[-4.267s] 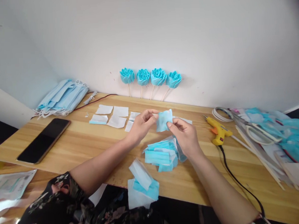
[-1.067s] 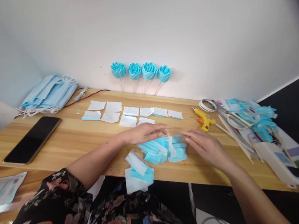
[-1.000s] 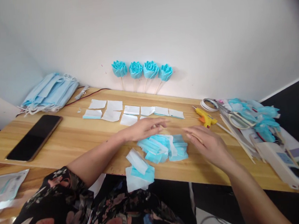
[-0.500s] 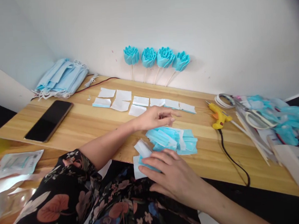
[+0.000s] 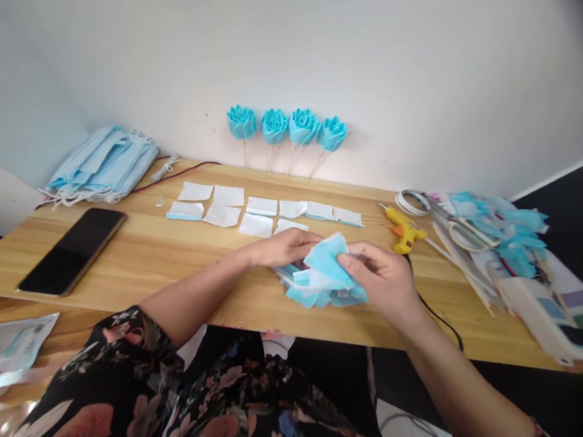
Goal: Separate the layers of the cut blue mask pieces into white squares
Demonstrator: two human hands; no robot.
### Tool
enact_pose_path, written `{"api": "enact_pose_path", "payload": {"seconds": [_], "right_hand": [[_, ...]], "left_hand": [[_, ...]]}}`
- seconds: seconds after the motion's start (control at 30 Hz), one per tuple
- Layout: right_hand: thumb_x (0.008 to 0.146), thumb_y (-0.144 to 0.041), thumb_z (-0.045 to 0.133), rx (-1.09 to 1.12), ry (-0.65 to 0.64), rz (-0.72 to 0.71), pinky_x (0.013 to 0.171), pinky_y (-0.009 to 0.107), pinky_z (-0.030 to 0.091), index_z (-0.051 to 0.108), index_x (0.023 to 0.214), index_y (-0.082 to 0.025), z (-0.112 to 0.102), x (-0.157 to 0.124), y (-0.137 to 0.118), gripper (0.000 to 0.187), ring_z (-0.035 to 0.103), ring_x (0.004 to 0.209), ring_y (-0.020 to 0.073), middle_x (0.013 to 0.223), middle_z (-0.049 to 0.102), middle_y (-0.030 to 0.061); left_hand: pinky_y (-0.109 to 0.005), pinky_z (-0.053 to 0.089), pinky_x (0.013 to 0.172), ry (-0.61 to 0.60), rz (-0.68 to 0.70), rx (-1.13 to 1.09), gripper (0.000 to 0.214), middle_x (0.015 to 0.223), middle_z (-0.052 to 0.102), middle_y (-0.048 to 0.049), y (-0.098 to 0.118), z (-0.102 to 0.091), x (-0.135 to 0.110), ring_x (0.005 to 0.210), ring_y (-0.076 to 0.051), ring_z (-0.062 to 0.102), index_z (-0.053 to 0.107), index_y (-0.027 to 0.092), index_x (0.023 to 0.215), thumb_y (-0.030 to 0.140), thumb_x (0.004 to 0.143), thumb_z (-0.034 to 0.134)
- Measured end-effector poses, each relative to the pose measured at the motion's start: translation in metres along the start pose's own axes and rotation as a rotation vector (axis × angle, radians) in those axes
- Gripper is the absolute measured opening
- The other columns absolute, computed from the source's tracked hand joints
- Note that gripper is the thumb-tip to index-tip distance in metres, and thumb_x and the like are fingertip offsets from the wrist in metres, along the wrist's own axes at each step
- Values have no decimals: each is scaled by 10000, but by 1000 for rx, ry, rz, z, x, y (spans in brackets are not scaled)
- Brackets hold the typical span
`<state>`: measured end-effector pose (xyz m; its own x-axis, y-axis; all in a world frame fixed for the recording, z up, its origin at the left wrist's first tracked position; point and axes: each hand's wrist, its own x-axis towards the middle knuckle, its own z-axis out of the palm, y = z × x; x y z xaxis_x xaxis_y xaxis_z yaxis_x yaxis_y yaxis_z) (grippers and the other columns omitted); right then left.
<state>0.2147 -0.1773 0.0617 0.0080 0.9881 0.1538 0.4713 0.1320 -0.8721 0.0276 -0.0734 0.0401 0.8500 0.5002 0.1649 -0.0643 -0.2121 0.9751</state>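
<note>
My right hand [image 5: 386, 280] pinches a bunched piece of blue and white mask fabric [image 5: 328, 261], thumb in front, fingers behind. From the other side my left hand [image 5: 289, 246] grips the same bunch; its fingertips are partly covered by the cloth. Under and around it lie more crumpled blue fabric scraps [image 5: 309, 297] near the table's front edge. Just behind my hands, white cut pieces [image 5: 256, 225] are spread in rough rows, some with a blue edge.
Several blue fabric roses [image 5: 274, 128] on sticks lean against the wall. A phone [image 5: 74, 250] and a stack of masks [image 5: 102, 162] lie left. At right are a yellow glue gun [image 5: 405, 232], scissors [image 5: 472, 234], tape [image 5: 413, 202], blue scraps [image 5: 518, 246] and a white device [image 5: 535, 318].
My right hand has risen from the front edge and taken up mask fabric. My left hand has come down to the same bunch. The view has shifted slightly right.
</note>
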Motion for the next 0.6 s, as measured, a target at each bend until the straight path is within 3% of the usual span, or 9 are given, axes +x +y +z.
{"api": "enact_pose_path", "payload": {"seconds": [0.1,0.17,0.23,0.3,0.37,0.43,0.6], "right_hand": [[812,-463,678,259,0,144,597,274,508,726,862,-224,-5,17,13,249,640,656,168,773,723,14],[787,-461,698,330,8,174,629,272,507,727,844,-220,-5,27,18,249,633,678,162,769,714,10],[772,-465,708,348,25,176,628,265,492,729,820,-215,-2,36,19,255,609,666,152,755,698,4],[759,-483,714,347,40,179,602,261,467,729,803,-211,0,44,18,277,578,638,144,736,680,1],[749,-505,720,353,47,180,580,261,444,728,795,-206,2,51,18,302,555,620,143,718,664,2],[750,-520,720,359,41,168,578,263,428,723,778,-205,3,58,19,317,543,620,145,700,651,0],[824,-563,641,380,-74,98,659,287,453,723,803,-217,-3,76,18,356,585,705,176,741,666,12]], "left_hand": [[-283,523,631,128,-46,-86,535,737,687,-83,0,0,1,665,-172,628,729,155,802,618,907,483],[-315,533,710,182,-52,-152,627,827,704,-110,-2,-1,2,733,-186,643,739,148,919,666,923,385],[-320,527,752,214,-38,-194,594,975,705,-123,-5,-2,4,822,-193,648,710,168,1095,656,916,422],[-306,519,783,262,0,-199,530,1112,677,-116,-8,-1,6,926,-201,637,638,204,1241,565,854,620],[-289,510,803,305,32,-200,654,1185,643,-105,-12,0,8,979,-198,619,547,222,1346,400,759,773],[-269,501,768,338,32,-209,732,1175,635,-100,-15,1,10,923,-173,615,487,214,1393,290,730,789],[-255,483,724,366,28,-198,666,1188,612,-96,-14,0,10,861,-144,602,462,220,1396,218,776,706]]}}
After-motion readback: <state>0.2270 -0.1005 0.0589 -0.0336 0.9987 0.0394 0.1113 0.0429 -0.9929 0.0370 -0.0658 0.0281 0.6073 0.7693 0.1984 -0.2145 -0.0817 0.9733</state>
